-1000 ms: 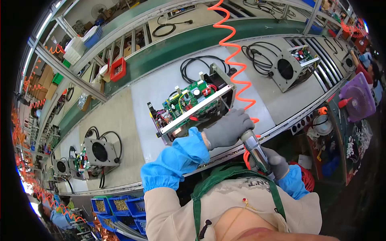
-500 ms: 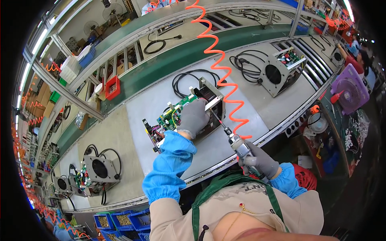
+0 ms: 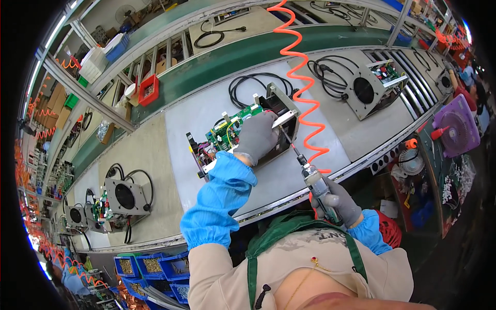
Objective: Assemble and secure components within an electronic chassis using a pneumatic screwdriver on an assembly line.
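Note:
My right hand (image 3: 338, 203), in a grey glove, is wrapped around a power screwdriver (image 3: 316, 182). Its long bit slants up and away, the tip meeting the pale metal bar (image 3: 287, 119) of an open metal chassis (image 3: 281, 96). Closed over that same chassis beside the bit, my gloved left hand (image 3: 256, 137) hides part of it; its fingertips are partly out of sight. A green circuit board (image 3: 227, 132) with wires sits in the chassis, left of this hand. A black power cord (image 3: 237, 89) lies coiled behind.
An orange coiled hose (image 3: 308, 106) hangs close to the screwdriver. Similar chassis stand on the line at right (image 3: 364, 90) and left (image 3: 125, 196). A red bin (image 3: 149, 90) is at the far side; blue parts bins (image 3: 152, 264) sit below the near edge.
The whole view has shifted slightly, with the workbench appearing higher and further right. Both hands keep their grips, and the bit stays at the metal bar.

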`<state>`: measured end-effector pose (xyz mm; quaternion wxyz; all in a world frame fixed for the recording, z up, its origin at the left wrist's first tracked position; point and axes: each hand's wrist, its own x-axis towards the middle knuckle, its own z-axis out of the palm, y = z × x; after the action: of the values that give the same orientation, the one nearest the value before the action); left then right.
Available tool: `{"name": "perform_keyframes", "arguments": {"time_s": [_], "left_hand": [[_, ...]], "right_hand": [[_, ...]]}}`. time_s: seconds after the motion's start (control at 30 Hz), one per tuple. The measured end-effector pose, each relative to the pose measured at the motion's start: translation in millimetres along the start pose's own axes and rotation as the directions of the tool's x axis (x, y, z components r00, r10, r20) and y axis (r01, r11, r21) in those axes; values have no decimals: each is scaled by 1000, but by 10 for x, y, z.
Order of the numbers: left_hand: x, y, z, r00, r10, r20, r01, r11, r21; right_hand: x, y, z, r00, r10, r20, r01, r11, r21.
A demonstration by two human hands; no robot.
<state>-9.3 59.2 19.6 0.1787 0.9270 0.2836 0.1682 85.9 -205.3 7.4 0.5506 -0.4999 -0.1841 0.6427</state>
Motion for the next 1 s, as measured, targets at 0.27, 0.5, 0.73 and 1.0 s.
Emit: {"name": "perform_keyframes", "arguments": {"time_s": [0.27,0.5,0.73,1.0], "left_hand": [[-1,-68,91,995,74,-63,-74,997,-2],[5,-62,83,999,33,-7,-33,999,5],[-15,-57,38,1000,15,23,-15,1000,-5],[11,-69,70,1000,27,3,-27,1000,10]], "right_hand": [[94,368,-280,911,333,-243,-256,919,300],[199,-27,-279,932,363,9,-352,909,-223],[6,-267,10,872,420,-252,-444,895,-46],[-86,-226,93,999,1,-52,-24,895,-446]]}}
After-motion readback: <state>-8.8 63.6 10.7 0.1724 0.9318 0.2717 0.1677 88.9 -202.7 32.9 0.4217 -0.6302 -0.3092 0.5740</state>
